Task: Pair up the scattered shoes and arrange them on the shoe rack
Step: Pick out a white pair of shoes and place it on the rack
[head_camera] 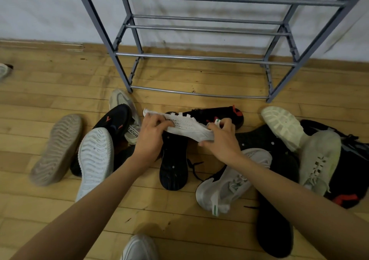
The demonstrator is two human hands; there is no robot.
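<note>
Closest to us, a white shoe toe (139, 247) peeks in at the bottom edge, on the wooden floor (50, 84). A bit further out, a white shoe with a green tab (225, 186) lies on its side to our right, next to a long black shoe (273, 219). To our left a white sole (95, 160) and a grey sole (58, 150) face up, side by side. Between our arms a black sole (173, 160) faces up too. Just above it we hold a white shoe with little holes (187, 127) off the floor with both hands. Our left hand (153, 132) curls its fingers over one end, and our right hand (221, 138) grips the other end. Right behind this shoe lies a black shoe with red marks (215, 114). Off to the right a pale shoe (319, 160) rests on top of dark shoes. Furthest back, the grey shoe rack (199, 58) stands on the floor against the white wall (40, 10).
</note>
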